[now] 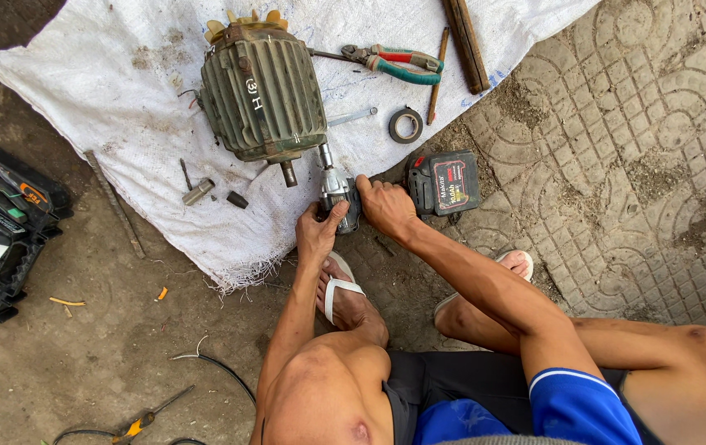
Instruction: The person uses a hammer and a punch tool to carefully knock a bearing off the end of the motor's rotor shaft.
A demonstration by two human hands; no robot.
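Red rectangular label with white print [452,178] is sitting on top of the black block-shaped battery pack [444,183], right of the hands. White painted marking [253,93] is showing on the green ribbed motor housing [261,91]. No packages, signs or screens.

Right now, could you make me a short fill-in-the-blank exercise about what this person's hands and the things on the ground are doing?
1. Both hands grip a cordless power tool whose tip points at the green ____.
2. The electric motor lies on a white ____.
3. The right hand holds the tool's handle; the left hand steadies its ____.
4. The pliers lie ____ the motor, on the far side from the hands.

Missing words: motor; sheet; body; beyond
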